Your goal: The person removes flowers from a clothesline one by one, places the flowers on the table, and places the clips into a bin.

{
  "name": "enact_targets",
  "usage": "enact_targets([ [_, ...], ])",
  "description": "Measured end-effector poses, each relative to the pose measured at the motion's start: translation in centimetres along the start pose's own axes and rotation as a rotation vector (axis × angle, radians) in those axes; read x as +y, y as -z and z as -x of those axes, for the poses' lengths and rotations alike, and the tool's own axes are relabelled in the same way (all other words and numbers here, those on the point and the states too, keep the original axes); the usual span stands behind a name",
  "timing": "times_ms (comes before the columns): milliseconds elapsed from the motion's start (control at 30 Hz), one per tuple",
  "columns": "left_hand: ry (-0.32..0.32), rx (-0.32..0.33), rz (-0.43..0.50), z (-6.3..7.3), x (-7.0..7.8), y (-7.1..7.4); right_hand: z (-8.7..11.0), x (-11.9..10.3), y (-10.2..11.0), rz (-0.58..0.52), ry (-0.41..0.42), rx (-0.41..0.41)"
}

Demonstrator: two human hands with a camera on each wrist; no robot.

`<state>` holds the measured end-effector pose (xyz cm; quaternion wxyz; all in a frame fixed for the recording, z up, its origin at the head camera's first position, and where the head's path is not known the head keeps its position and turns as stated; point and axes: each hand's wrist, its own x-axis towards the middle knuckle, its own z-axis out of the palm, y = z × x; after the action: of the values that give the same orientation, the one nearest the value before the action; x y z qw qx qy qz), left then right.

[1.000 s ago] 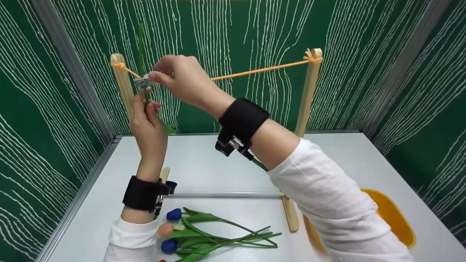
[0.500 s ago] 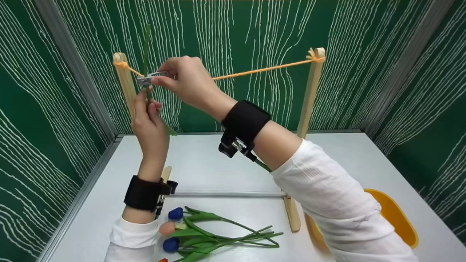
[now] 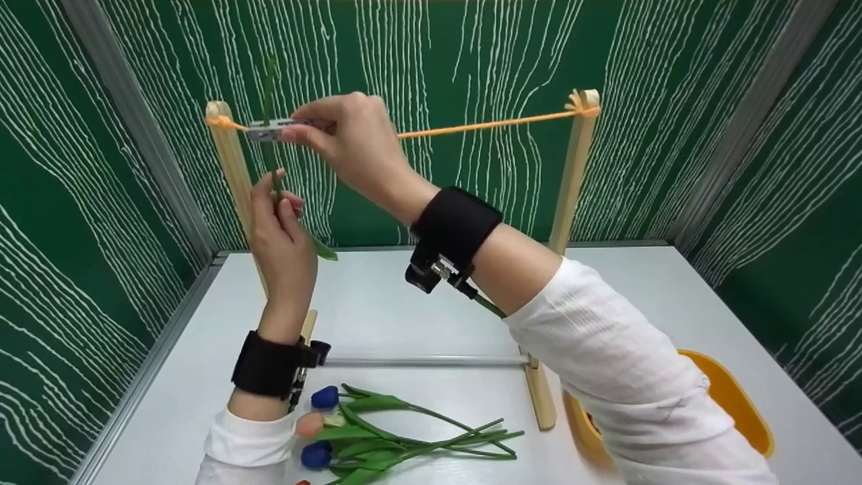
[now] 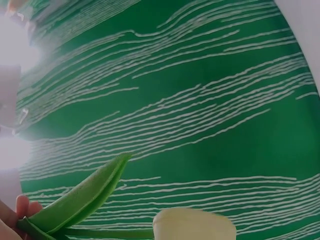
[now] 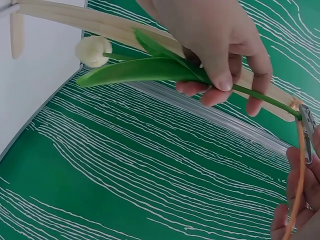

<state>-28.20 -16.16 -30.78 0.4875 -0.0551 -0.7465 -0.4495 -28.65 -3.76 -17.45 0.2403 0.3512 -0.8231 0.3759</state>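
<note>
My left hand (image 3: 279,222) pinches the green stem of a white tulip (image 5: 92,51), which hangs head down. In the right wrist view its long leaf (image 5: 142,70) lies along the stem by my left fingers. The stem's cut end rises past the orange cord (image 3: 471,129). There my right hand (image 3: 357,138) holds a grey clothespin (image 3: 266,130) between thumb and fingers, and its jaws lie across stem and cord. In the left wrist view the tulip's pale bloom (image 4: 195,225) and leaf (image 4: 90,197) show at the bottom.
Two wooden posts (image 3: 572,182) carry the cord, with a clear bar (image 3: 424,360) low between them. Several tulips, including a blue tulip (image 3: 316,455), lie on the white table (image 3: 417,296). A yellow basin (image 3: 734,411) stands at right, partly behind my right sleeve.
My right hand and the clothespin have risen a little, lifting the left part of the cord. My left hand sits slightly lower, so more stem shows between it and the clothespin.
</note>
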Motion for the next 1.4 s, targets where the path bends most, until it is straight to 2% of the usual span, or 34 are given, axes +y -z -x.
enact_targets([
  [100,-0.017,-0.012,0.006,0.4,-0.1,-0.1,0.0,-0.1,1.0,-0.007,0.023,0.055],
  [233,-0.037,-0.027,0.035,1.0,-0.2,-0.1,0.2,0.0,3.1,-0.014,0.052,0.09],
  [400,-0.077,-0.05,0.049,1.8,0.0,0.1,1.1,0.6,6.4,0.066,0.086,0.114],
  [567,-0.119,-0.07,0.007,2.8,0.5,0.6,2.7,2.4,10.0,0.113,0.086,0.169],
  [667,-0.172,-0.081,-0.026,3.7,0.8,1.0,4.5,3.8,12.1,0.135,0.085,0.21],
  [833,-0.296,-0.133,-0.06,5.6,1.0,1.9,9.2,7.0,15.1,0.154,0.086,0.251],
  [1000,-0.377,-0.236,-0.093,8.2,1.0,2.9,15.3,10.5,17.5,0.209,-0.03,0.242],
  [1133,-0.425,-0.325,-0.159,10.3,0.4,3.3,20.3,13.6,18.9,0.263,-0.057,0.239],
  [1267,-0.439,-0.45,-0.262,12.7,-0.4,3.3,25.2,16.9,19.4,0.322,-0.108,0.233],
  [1400,-0.38,-0.659,-0.357,15.4,-1.0,3.3,30.0,19.7,19.0,0.362,-0.259,0.164],
])
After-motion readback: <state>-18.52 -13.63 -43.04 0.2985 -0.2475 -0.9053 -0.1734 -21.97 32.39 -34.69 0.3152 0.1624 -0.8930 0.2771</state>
